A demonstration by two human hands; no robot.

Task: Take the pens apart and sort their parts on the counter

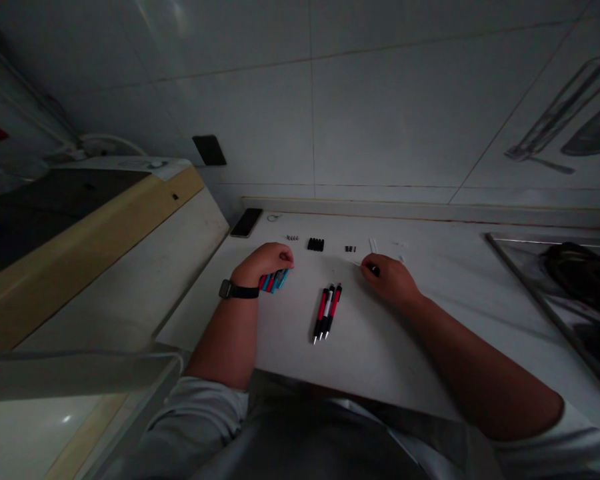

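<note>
My left hand point(269, 259), with a dark watch on its wrist, is at the left of the white counter with thumb and fingers pinched together; whatever they hold, if anything, is hidden. Just below it lie several red and blue pen barrels point(275, 281), partly covered by the hand. My right hand point(390, 277) pinches a thin white pen refill point(354, 262) that points left. Between the hands, three ballpoint pens point(326, 312) in red, white and black lie side by side. Behind them are small springs point(293, 238), black grips point(315, 245) and small black parts point(351, 249).
More thin white refills point(373, 245) lie behind my right hand. A phone point(247, 223) and a small ring point(273, 217) are at the back left. To the right sits a metal-edged sink or rack point(525, 287); a beige-edged cabinet point(180, 193) bounds the left. Tiled wall point(380, 120) stands behind.
</note>
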